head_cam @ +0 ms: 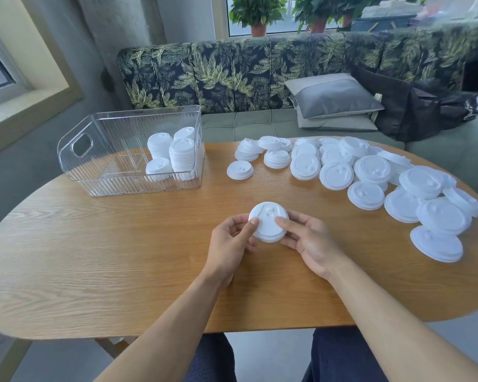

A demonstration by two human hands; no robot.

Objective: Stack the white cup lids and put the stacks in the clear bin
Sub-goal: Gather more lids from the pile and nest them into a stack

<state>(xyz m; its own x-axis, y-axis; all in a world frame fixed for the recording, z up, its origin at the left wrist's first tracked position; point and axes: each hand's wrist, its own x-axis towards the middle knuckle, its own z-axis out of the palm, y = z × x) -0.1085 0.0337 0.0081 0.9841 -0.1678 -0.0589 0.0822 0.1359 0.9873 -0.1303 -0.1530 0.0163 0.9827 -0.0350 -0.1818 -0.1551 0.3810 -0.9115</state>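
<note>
Lids (pixel 268 220) between left hand (pixel 231 241), right hand (pixel 308 239)

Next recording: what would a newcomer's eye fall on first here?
A short stack of white lids sits in the grip of the left hand and right hand, near the middle of the wooden table. Loose lids sprawl in a heap across the table's right side. At far left stands the clear bin, with lid stacks in its right end.
</note>
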